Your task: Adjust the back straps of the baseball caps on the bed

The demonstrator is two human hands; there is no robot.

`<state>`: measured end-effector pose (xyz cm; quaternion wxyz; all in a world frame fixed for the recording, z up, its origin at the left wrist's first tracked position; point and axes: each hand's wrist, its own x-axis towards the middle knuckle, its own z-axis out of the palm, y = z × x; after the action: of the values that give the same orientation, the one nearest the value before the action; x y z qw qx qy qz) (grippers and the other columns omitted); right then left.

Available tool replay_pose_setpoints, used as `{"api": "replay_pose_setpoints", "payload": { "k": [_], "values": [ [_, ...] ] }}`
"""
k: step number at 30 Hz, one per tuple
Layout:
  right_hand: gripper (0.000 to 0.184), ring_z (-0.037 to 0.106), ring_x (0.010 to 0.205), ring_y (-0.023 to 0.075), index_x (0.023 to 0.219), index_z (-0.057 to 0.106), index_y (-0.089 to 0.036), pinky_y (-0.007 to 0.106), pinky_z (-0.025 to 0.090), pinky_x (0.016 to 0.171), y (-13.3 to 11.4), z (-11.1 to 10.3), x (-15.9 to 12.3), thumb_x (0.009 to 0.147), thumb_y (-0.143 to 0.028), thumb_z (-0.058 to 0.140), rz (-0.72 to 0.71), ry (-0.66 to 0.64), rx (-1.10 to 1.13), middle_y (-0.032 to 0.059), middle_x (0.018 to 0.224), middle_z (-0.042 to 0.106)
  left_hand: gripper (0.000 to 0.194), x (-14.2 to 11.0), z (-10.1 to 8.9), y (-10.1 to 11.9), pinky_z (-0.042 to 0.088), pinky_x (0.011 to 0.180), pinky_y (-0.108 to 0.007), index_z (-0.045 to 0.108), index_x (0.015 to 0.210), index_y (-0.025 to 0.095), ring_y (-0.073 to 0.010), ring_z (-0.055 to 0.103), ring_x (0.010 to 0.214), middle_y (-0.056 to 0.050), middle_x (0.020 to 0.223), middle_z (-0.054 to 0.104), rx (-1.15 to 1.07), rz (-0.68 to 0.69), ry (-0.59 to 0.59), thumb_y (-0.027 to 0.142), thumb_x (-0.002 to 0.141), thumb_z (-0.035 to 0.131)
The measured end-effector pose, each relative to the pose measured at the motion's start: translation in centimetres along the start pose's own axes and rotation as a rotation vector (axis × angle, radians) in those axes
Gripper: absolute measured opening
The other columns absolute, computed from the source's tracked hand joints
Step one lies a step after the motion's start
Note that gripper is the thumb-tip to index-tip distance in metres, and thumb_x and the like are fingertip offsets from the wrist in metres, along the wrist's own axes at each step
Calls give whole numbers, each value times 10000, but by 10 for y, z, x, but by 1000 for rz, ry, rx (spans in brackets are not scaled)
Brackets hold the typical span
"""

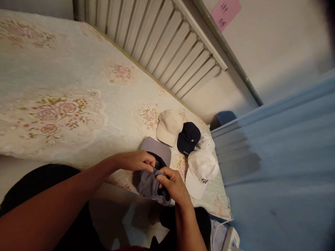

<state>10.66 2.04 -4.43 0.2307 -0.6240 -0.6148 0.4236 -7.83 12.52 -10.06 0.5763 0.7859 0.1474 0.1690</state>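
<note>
A grey cap [153, 165] lies upside down at the near edge of a flowered mattress [65, 87]. My left hand [137, 161] pinches the strap at the cap's back opening, fingers closed. My right hand [172, 184] grips the cap's rear rim from the other side, thumb pressed on the fabric. Just beyond the grey cap lie a beige cap [169, 127], a navy cap [188, 137] and a white cap [201, 170], side by side.
A slatted metal bed rail [167, 38] runs along the far side of the mattress. A blue curtain [282, 167] hangs on the right. A pink paper note [225, 12] is stuck on the wall. My dark-clothed knees are below.
</note>
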Motion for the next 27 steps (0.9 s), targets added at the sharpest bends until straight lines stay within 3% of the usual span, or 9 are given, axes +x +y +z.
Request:
{"api": "replay_pose_setpoints", "payload": {
  "k": [9,15,18,22,27],
  "values": [
    [259,428,480,107,671,619,-179,244,290,493,8,-43,-16,781,-413,634,-33,2,180,-35,491,511,119,-2,-3,1,359,568,-204,632,790,179,-123,523,633,26,683,602,-80,10,-34,285,773,581],
    [235,406,484,105,657,611,-183,249,258,493,0,-58,-17,759,-389,660,-62,59,232,-32,498,495,166,-2,2,-1,339,662,-251,613,731,185,-161,520,726,-12,711,592,228,158,58,292,834,539],
    [238,403,484,110,643,597,-192,253,254,490,-9,-64,-14,748,-394,665,-78,90,210,-30,497,491,215,-2,2,2,315,653,-266,578,682,186,-163,491,698,-10,661,553,273,186,114,293,855,509],
    [230,394,461,105,643,588,-200,247,267,471,-21,-68,-8,721,-393,686,-88,171,218,-36,491,481,244,-8,-3,13,280,580,-256,517,627,177,-131,425,611,21,598,460,113,145,135,302,837,521],
    [173,462,511,100,791,662,-201,228,346,490,-27,-76,5,718,-352,707,-116,201,349,-21,593,557,219,-15,-3,24,324,579,-244,517,660,169,-111,418,592,39,620,486,-343,32,152,339,787,571]
  ]
}}
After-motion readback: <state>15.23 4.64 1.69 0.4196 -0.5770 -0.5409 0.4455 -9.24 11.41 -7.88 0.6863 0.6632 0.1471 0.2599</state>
